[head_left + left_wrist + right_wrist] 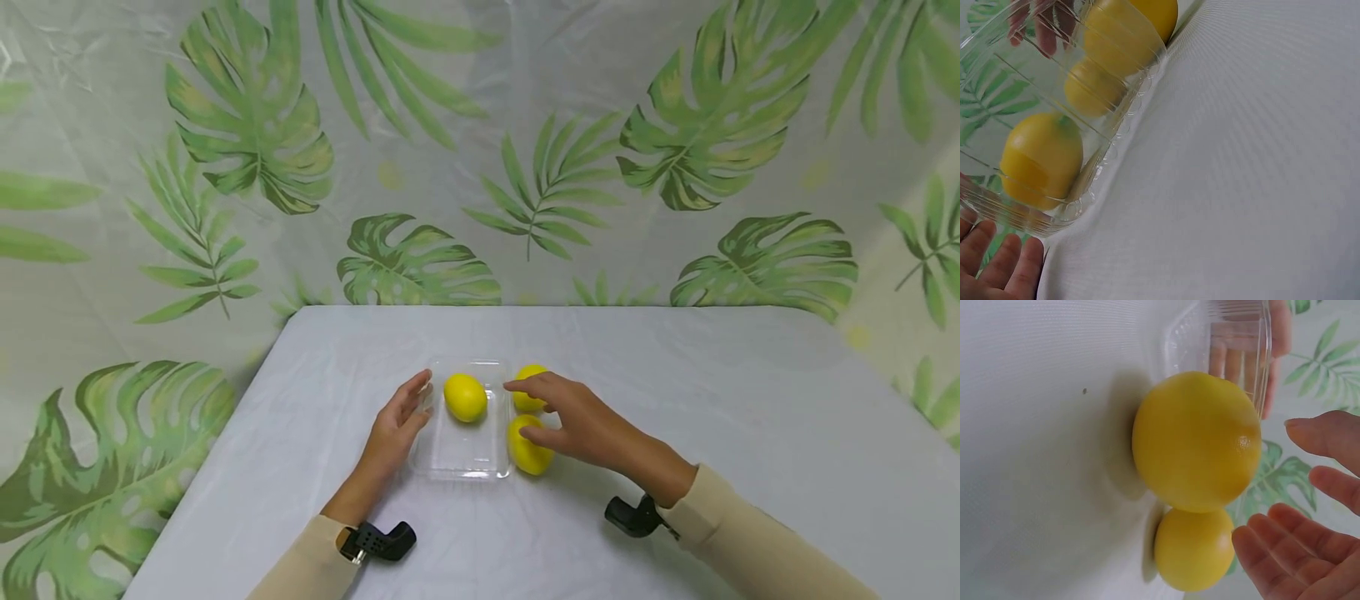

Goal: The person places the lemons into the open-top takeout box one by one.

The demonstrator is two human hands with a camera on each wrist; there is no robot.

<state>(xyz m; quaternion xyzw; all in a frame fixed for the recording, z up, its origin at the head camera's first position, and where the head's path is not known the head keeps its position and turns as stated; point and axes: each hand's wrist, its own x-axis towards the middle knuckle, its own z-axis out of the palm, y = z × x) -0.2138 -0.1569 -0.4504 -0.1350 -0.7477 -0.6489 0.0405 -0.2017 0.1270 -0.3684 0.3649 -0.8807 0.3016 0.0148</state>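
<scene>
A clear plastic container (pixel 461 457) lies on the white table with one yellow lemon (pixel 466 398) inside, towards its far end. My left hand (pixel 388 433) is at the container's left side, fingers loosely bent and fingertips right by its wall. Two more lemons stand in a row just outside the right wall: a nearer lemon (pixel 529 463) and a farther lemon (pixel 527 403). Over these two hovers my right hand (pixel 583 418), thumb and fingers spread and holding nothing. In the right wrist view, a gap shows between the fingers and the larger-looking lemon (pixel 1197 444).
A white cloth covers the table (pixel 675 375), whose far edge meets a leaf-patterned sheet (pixel 555 200). Each wrist carries a small black camera, the left camera (pixel 386 542) and the right camera (pixel 633 517), both low over the cloth.
</scene>
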